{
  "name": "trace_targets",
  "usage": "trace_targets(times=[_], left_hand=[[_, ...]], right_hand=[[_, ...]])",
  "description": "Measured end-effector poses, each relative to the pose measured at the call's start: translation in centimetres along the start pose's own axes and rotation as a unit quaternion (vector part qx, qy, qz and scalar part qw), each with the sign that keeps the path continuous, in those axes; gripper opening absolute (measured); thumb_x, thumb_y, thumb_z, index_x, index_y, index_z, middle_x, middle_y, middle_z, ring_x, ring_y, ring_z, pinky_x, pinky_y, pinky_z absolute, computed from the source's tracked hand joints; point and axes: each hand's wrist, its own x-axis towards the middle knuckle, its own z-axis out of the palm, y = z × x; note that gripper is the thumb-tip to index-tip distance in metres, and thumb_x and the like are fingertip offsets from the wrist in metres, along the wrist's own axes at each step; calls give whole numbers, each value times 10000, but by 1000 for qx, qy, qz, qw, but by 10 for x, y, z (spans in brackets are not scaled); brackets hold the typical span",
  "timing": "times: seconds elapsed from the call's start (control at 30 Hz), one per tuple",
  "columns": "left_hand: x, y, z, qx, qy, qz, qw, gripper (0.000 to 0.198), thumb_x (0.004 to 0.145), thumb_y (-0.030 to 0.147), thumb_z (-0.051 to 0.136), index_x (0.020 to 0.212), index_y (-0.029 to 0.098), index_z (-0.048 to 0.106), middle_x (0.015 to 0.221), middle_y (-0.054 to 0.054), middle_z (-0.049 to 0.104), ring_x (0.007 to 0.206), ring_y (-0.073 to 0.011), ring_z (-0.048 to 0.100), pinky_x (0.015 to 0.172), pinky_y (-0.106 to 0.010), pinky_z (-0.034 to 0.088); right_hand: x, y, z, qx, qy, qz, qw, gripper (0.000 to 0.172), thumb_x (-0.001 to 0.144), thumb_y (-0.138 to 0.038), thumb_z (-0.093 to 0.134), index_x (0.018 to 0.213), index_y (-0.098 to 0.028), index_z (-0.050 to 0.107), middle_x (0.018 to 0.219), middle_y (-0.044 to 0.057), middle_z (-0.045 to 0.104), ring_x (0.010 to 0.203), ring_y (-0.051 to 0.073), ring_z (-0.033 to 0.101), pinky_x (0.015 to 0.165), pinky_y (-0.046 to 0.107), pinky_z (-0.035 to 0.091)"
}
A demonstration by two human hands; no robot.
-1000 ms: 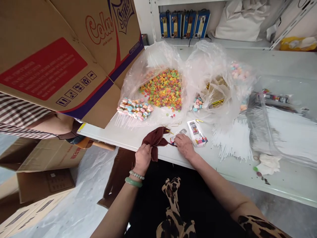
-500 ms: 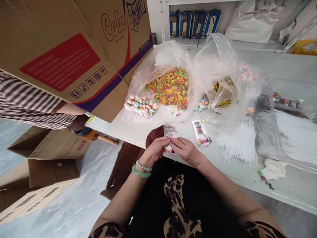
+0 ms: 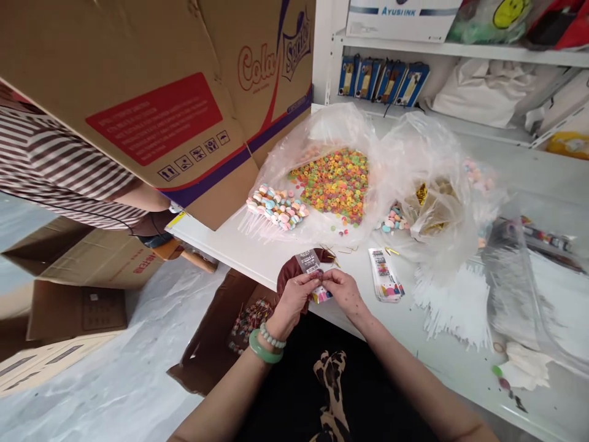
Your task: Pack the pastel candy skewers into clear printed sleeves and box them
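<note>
My left hand [image 3: 294, 298] and my right hand [image 3: 343, 291] meet at the table's near edge, both pinching a small printed packet [image 3: 313, 274] between their fingertips. A brown cloth [image 3: 289, 270] lies on the table just behind my left hand. A stack of similar printed packets [image 3: 385, 282] lies to the right of my right hand. Behind them a clear bag [image 3: 322, 141] holds colourful ring candies [image 3: 338, 184], with pastel candies on white sticks [image 3: 278, 207] at its front.
A large Cola cardboard box [image 3: 151, 98] is held up at left by a person in a striped shirt [image 3: 55, 166]. White sticks [image 3: 453, 304] and more clear bags [image 3: 437, 202] lie at right. A brown box with candy [image 3: 230, 334] sits on the floor below.
My right hand lifted a packet off the table and my left hand left the brown cloth. Both hands now hold the packet together. The view has shifted up and left.
</note>
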Motion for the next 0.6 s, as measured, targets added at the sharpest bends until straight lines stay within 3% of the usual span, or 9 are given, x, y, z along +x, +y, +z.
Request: trace_targets(times=[0.13, 0.23, 0.33, 0.4, 0.5, 0.6], left_hand=[[5, 10, -21, 0, 8, -19, 1000, 427, 524, 340, 876, 834, 91, 719, 619, -26, 653, 510, -107, 569, 515, -229, 453], [9, 28, -38, -47, 28, -2, 999, 379, 539, 320, 869, 790, 95, 695, 682, -54, 679, 572, -137, 614, 561, -258, 491], [15, 45, -57, -100, 95, 53, 989, 373, 484, 252, 880, 763, 115, 673, 703, -40, 684, 611, -138, 623, 588, -252, 495], [18, 52, -69, -94, 146, 69, 982, 374, 456, 245, 884, 715, 117, 648, 639, -9, 646, 525, -92, 556, 498, -211, 426], [20, 55, -82, -78, 174, 84, 978, 388, 509, 301, 870, 753, 128, 623, 588, 48, 572, 418, -20, 385, 404, -179, 271], [20, 53, -89, -83, 166, 94, 978, 424, 574, 370, 843, 846, 152, 601, 619, 72, 537, 423, -7, 336, 414, -171, 254]], right_hand=[[17, -18, 11, -108, -35, -58, 992, 105, 731, -275, 559, 658, -212, 601, 609, -45, 549, 596, 117, 473, 574, 234, 350], [37, -34, 23, -83, -75, -45, 993, 115, 744, -284, 559, 676, -211, 617, 614, -44, 579, 568, 109, 486, 554, 228, 361], [66, -47, 43, 14, -54, 28, 998, 81, 717, -256, 574, 673, -195, 604, 578, -48, 563, 488, 83, 457, 482, 208, 333], [85, -54, 61, 107, -36, 101, 989, 34, 696, -218, 600, 691, -185, 596, 574, -45, 565, 455, 73, 448, 433, 193, 299], [111, -60, 91, 248, -23, 221, 943, 61, 713, -156, 606, 768, -176, 587, 569, -33, 583, 415, 73, 443, 381, 181, 289], [134, -62, 110, 301, 3, 273, 914, 64, 779, -108, 545, 755, -168, 543, 535, -39, 541, 386, 53, 400, 361, 157, 287]])
